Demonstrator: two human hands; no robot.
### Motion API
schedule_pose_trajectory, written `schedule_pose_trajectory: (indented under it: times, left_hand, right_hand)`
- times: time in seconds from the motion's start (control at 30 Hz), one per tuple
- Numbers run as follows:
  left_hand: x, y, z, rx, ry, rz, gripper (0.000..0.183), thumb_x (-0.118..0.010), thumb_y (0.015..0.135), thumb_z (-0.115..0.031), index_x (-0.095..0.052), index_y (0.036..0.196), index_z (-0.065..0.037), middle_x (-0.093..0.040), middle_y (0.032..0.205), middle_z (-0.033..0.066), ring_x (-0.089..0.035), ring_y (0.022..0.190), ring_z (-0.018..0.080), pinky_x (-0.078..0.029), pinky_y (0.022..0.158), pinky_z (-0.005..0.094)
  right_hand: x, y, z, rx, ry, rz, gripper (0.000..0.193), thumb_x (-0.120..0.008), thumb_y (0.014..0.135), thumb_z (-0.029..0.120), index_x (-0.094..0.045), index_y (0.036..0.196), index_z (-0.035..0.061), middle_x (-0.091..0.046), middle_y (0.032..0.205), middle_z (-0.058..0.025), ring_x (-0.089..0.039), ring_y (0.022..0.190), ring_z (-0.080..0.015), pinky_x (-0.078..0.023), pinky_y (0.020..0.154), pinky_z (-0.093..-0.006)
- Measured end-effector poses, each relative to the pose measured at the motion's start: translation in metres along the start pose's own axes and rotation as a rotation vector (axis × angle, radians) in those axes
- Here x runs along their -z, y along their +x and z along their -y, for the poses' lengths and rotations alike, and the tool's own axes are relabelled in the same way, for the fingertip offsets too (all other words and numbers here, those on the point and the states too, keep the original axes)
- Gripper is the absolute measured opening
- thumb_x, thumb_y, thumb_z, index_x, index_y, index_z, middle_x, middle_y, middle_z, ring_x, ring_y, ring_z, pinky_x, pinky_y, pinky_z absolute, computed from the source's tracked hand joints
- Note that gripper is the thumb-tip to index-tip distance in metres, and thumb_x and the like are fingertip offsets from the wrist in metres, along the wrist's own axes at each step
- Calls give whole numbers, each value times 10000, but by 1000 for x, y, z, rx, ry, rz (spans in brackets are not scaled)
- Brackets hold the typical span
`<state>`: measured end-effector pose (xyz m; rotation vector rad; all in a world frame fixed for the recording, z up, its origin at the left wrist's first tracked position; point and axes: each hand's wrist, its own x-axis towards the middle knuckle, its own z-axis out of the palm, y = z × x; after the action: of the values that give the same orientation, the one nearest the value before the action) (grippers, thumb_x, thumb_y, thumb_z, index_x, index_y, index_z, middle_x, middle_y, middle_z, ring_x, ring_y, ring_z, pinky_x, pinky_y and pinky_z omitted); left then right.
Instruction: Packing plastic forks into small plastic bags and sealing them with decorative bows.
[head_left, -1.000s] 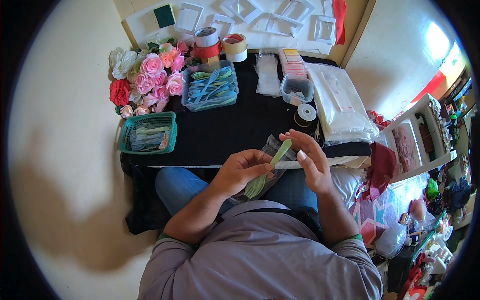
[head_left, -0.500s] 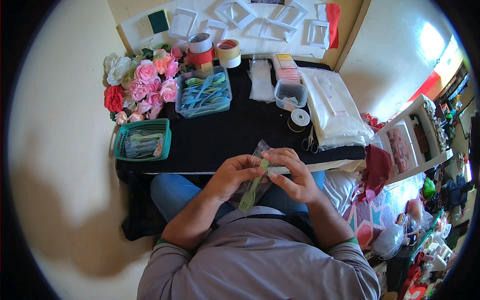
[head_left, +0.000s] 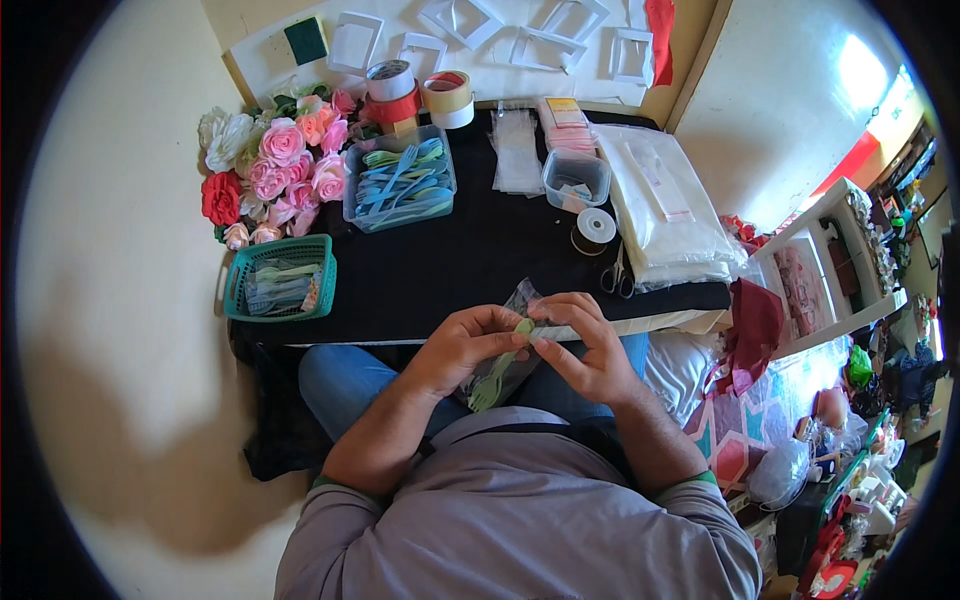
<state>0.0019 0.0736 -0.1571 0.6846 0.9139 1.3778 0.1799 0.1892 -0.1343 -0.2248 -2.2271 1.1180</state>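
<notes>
Over my lap, just in front of the table edge, I hold a light green plastic fork (head_left: 487, 391) with its tines pointing down toward me. A clear plastic bag (head_left: 521, 296) surrounds it, crumpled between my hands. My left hand (head_left: 462, 350) pinches the fork's upper part and the bag from the left. My right hand (head_left: 582, 345) is closed on the bag from the right, its thumb and fingers close to the end of the green handle. Folds of film and my fingers hide part of the fork.
On the black-covered table (head_left: 450, 265), a green basket (head_left: 280, 316) holds bagged cutlery. A clear tub (head_left: 405, 222) of blue and green cutlery stands behind it, near artificial flowers (head_left: 285, 145) and tape rolls (head_left: 446, 92). Scissors (head_left: 618, 275), a spool (head_left: 597, 226) and plastic bags (head_left: 665, 200) lie right.
The fork's tines have shifted slightly up and left, and the bag covers more of it. My hands stay close together. The whole view has tilted slightly.
</notes>
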Motion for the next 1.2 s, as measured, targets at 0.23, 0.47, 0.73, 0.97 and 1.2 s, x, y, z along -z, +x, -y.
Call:
schedule_pose_trajectory:
  times: [0.23,0.47,0.73,0.97,1.2]
  left_hand:
    - [3,-2,1,11,58,15,138,-669,894,-83,-632,1008,-15,-652,930,49,-628,864,106,-489,806,234]
    - [-5,2,-7,-54,153,-43,172,-690,886,-110,-637,1017,-13,-649,920,40,-617,863,92,-486,820,234]
    - [-5,3,5,-54,163,2,416,-739,846,-117,-549,1194,9,-625,1047,62,-620,951,125,-493,841,251]
    - [40,-6,32,5,379,130,537,-773,817,-151,-506,1258,-1,-617,1059,75,-627,958,163,-499,866,282]
    - [31,-16,43,5,60,-127,433,-715,875,-196,-518,1215,-16,-632,927,63,-636,818,128,-533,747,261]
  right_hand:
    - [1,1,-1,99,-118,88,278,-686,852,128,-604,1099,32,-598,1086,-140,-552,1065,-275,-429,908,-370]
    - [-27,-11,5,-407,507,-211,296,-674,905,152,-544,1125,1,-592,1001,-95,-573,979,-147,-475,815,-301]
    - [-27,-9,-5,-489,626,-150,146,-607,952,139,-553,995,9,-607,832,-16,-581,769,-78,-460,692,-229]
    - [-11,-4,-12,-461,665,-428,109,-615,945,149,-579,960,47,-592,813,13,-519,695,-59,-413,642,-213]
    - [-9,-7,-18,-417,732,-659,138,-628,940,175,-562,940,54,-563,834,0,-539,695,-73,-436,638,-231]
